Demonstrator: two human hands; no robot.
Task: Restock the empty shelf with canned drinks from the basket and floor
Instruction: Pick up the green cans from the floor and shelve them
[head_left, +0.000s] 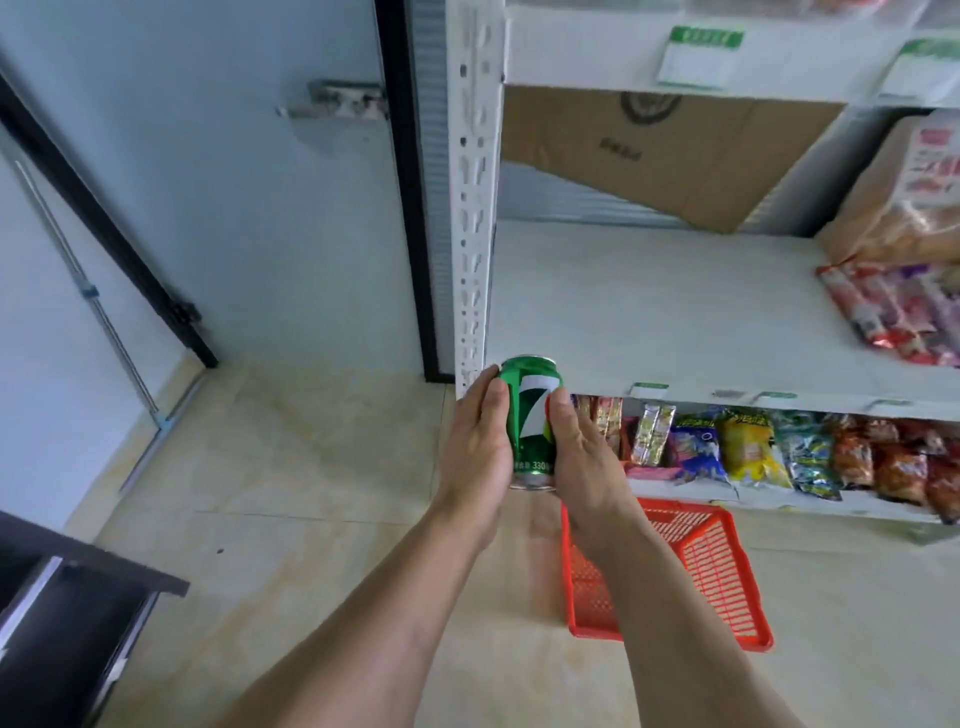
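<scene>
while both hands are pressing on one can, the rest is lying like this, left to right:

dark furniture (78, 597): sitting at the lower left corner, on the pale tiled floor (311, 493).

wall: a metal bracket (337, 101) is hanging high on the light blue wall, with a black frame strip (410, 208) running down beside it.

shelf post (472, 208): a white slotted upright is standing at the left end of the shelving.

left hand (478, 452): fingers are wrapping the left side of the green can (532, 421), thumb lying along its front.

green can: being held upright in the air between the two hands, just in front of the left front corner of the empty shelf (649, 312) (its base is not resting on the board).

right hand (582, 462): fingers are closing on the can's right side, thumb tip resting by the white stripe of the label.

red basket (727, 577): lying on the floor below the right forearm, in front of the bottom shelf; no cans are showing in the part that is visible.

cardboard (675, 150): leaning against the back of the empty shelf.

snack packets (753, 447): crowding the lower shelf, right of the hands.

wrapped goods (904, 306): sitting at the right end of the middle shelf, well apart from the can.
</scene>
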